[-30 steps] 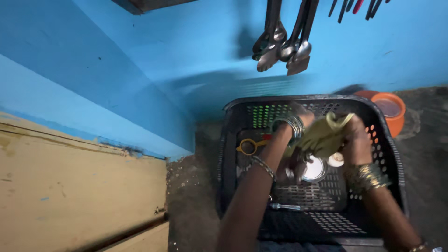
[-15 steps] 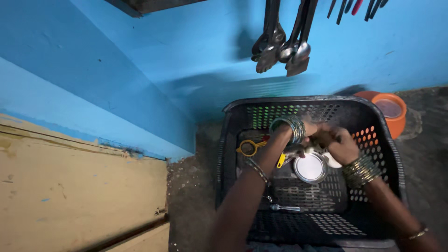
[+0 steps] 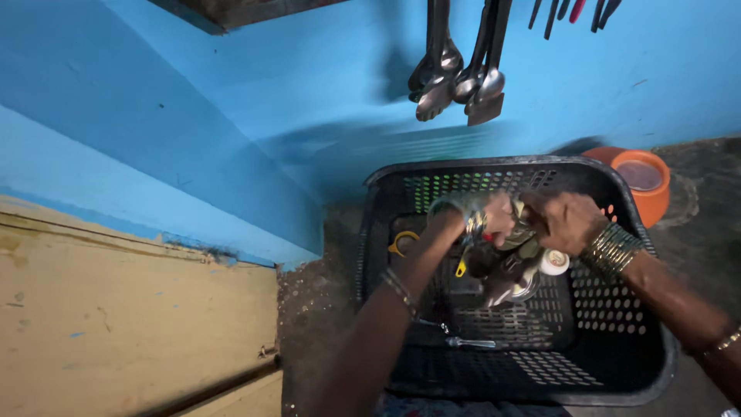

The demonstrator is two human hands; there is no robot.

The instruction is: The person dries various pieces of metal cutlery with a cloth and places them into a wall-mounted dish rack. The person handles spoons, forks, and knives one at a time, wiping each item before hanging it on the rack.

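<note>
Both hands met over the middle of the crate (image 3: 386,232). The left hand (image 3: 494,218) and the right hand (image 3: 563,220) were each closed on the same bundle (image 3: 519,239), a blurred cluster of metal pieces, greenish-brass at the top and darker below; what the pieces were could not be told. The bundle hung above the crate floor, held between the two fists, its lower end close to a white lid (image 3: 553,262) and a shiny round tin (image 3: 525,287) lying beneath.

Judging by this, the sorting was midway: the bundle was lifted but set down nowhere, and several things were still in the crate, among them a yellow ring (image 3: 403,242) by the left wall and a small metal tool (image 3: 471,341) on the floor nearer the person.

Outside the crate, an orange pot (image 3: 644,181) stood just beside its far right corner, and ladles (image 3: 455,77) hung on the blue wall above.
</note>
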